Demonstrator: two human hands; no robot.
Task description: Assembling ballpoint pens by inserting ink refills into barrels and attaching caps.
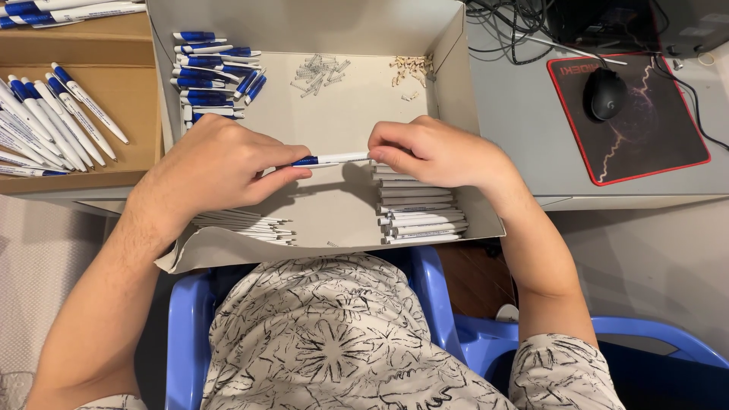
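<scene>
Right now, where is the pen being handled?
In the head view, the blue-and-white pen is held level between the left hand and right hand, over the middle of the cardboard box.

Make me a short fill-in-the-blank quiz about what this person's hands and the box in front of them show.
1. Both hands, the left hand and the right hand, hold one blue and white ____ between them.
2. The hands work over an open cardboard ____.
3. On the red-edged mat to the right sits a black computer ____.
4. The chair under the person is ____ in colour.

Missing words: pen; box; mouse; blue
</scene>
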